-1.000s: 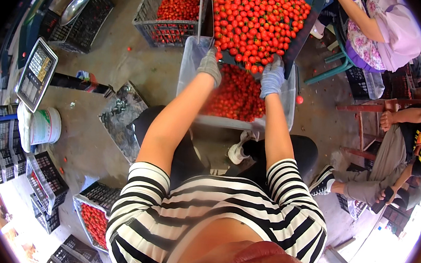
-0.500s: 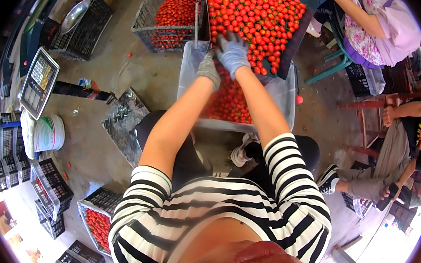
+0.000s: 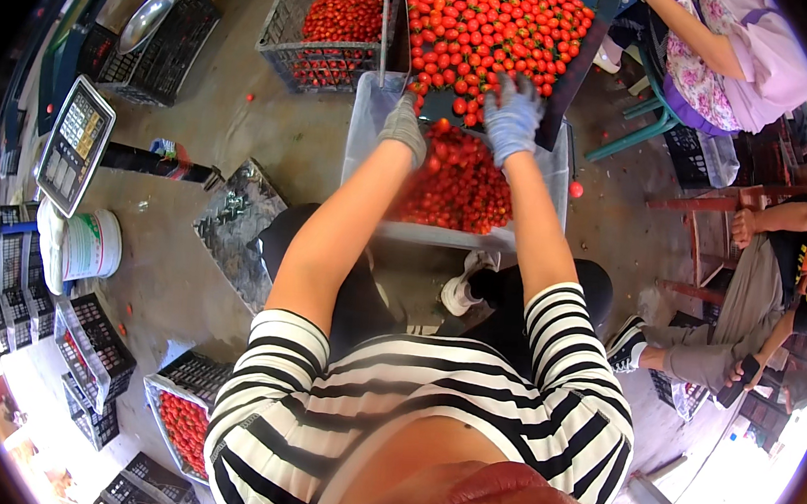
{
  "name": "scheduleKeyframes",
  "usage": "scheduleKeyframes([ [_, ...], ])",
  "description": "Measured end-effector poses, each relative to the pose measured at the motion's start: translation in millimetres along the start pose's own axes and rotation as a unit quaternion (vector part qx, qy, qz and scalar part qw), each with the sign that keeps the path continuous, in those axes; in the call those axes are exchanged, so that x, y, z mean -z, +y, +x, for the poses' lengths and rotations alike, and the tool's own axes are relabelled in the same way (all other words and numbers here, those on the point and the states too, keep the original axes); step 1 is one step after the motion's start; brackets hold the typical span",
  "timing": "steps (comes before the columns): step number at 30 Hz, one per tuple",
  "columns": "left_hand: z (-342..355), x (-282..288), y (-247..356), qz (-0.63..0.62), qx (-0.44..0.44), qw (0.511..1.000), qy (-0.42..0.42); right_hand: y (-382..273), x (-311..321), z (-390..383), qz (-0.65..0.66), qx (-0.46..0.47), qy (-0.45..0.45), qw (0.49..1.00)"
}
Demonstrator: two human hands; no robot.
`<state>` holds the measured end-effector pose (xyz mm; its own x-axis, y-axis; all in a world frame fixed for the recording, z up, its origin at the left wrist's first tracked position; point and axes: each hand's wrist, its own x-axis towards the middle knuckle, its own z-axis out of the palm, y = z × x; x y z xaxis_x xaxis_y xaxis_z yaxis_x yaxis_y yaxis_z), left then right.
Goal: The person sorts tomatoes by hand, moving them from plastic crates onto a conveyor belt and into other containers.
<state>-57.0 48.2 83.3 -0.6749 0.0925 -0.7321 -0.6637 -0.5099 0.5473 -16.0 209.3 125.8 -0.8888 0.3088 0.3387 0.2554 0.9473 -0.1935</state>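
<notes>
A dark sloping tray of red cherry tomatoes [image 3: 486, 26] reaches over a translucent plastic bin [image 3: 359, 187], which holds a heap of darker red tomatoes [image 3: 455, 194]. My left hand [image 3: 402, 129], in a grey glove, is closed at the tray's lower left corner, its fingertips partly hidden against the edge. My right hand [image 3: 513, 119], in a blue glove, has its fingers spread on the lower right of the tray, touching or just over the loose tomatoes. A bare dark patch of tray shows between my hands, and a few tomatoes sit at the lip.
A crate of tomatoes [image 3: 286, 58] stands left of the tray. At left are a scale display [image 3: 72, 145], white bucket [image 3: 91, 242] and stacked crates [image 3: 92, 351]; another tomato crate [image 3: 183, 424] is behind me. A co-worker [image 3: 735, 70] sits upper right, another person [image 3: 752, 279] at right.
My right hand swept left across the tomatoes, then moved back right with fingers spread. The tray's lower middle now shows bare surface. My left hand stayed at the left corner.
</notes>
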Motion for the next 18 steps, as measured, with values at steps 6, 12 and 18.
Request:
scheduleKeyframes([
  [6, 3.8, 6.0, 3.8, -0.006, 0.026, 1.0, -0.009, 23.6, -11.7, 1.0, 0.014, -0.047, -0.122, 0.991],
  [12, 6.6, 7.9, -0.3, 0.007, 0.019, 1.0, -0.003, -7.4, 16.1, -22.5, -0.043, -0.028, -0.149, 0.988],
  [18, 33.4, 12.8, -6.4, -0.043, -0.013, 0.998, -0.043, -73.3, -10.4, 20.4, 0.074, 0.159, -0.128, 0.976],
])
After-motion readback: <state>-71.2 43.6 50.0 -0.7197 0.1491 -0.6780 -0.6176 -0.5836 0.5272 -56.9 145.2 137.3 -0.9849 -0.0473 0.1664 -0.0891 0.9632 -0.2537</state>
